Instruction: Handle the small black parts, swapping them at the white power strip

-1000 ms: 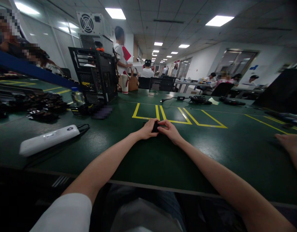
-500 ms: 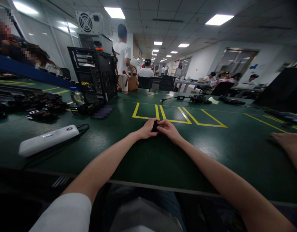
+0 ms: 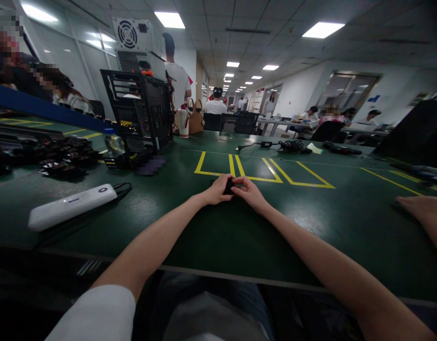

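Just in front of the yellow tape marks (image 3: 254,179), my two hands meet over the green tabletop (image 3: 218,237). My left hand (image 3: 217,190) is closed around a small black object (image 3: 228,186), largely covered by the fingers, so its kind is hard to make out. My right hand (image 3: 247,190) presses its thumb and fingertips together against the right side of that object. What the right fingertips pinch there is too small to see clearly.
A white elongated device (image 3: 72,206) with a black cable lies at left. Beyond it are a heap of black parts (image 3: 67,154), a bottle (image 3: 113,142) and a black computer case (image 3: 138,109). A coiled cable (image 3: 291,146) lies at the back. Another person's hand (image 3: 423,208) rests at right.
My hands hold almost the same pose around the black object. In the background, a standing person in white has shifted left and turned.
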A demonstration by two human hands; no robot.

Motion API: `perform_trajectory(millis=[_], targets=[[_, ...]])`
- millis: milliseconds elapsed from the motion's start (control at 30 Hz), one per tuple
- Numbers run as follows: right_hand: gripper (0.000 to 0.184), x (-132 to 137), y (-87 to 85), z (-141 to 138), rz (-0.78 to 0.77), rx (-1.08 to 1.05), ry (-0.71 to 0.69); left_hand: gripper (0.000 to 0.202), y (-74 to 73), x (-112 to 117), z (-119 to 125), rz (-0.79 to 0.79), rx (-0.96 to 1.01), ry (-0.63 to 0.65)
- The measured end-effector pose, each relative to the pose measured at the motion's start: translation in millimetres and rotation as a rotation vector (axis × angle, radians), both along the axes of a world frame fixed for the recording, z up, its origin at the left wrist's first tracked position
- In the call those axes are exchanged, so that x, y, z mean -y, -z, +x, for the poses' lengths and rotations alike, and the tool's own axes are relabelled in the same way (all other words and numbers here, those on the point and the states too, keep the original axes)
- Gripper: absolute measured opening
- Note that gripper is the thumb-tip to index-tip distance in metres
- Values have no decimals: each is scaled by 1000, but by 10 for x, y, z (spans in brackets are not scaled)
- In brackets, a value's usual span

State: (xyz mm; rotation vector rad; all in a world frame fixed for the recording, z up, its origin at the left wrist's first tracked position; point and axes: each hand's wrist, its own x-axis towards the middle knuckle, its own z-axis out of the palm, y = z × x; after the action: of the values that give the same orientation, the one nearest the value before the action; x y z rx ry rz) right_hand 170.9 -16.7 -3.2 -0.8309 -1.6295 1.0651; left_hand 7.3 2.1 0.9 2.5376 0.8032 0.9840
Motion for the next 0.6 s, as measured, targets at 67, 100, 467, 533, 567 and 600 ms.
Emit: perform_trajectory(millis=[67,100,467,533,567,600], targets=[[32,-1,-1,1,-14,12,-16,58,1,-4,-2,-6,-2,-2],[32,-1,-1,3,-21,18,-20,59,1,-6,-3,-8,-6,-5],[29,-3,-10,-7,14,31,30,59,24,-35,-18,25,-12,11],[32,-4,-7,-4,-8,44,28,59,30,-43,-20,23,-12,10],[32,-5,-5,1,-18,47,16,59,30,-45,-20,22,-13,10],[31,-6,-1,7,-19,44,3,60,29,-46,-19,20,-15,9]])
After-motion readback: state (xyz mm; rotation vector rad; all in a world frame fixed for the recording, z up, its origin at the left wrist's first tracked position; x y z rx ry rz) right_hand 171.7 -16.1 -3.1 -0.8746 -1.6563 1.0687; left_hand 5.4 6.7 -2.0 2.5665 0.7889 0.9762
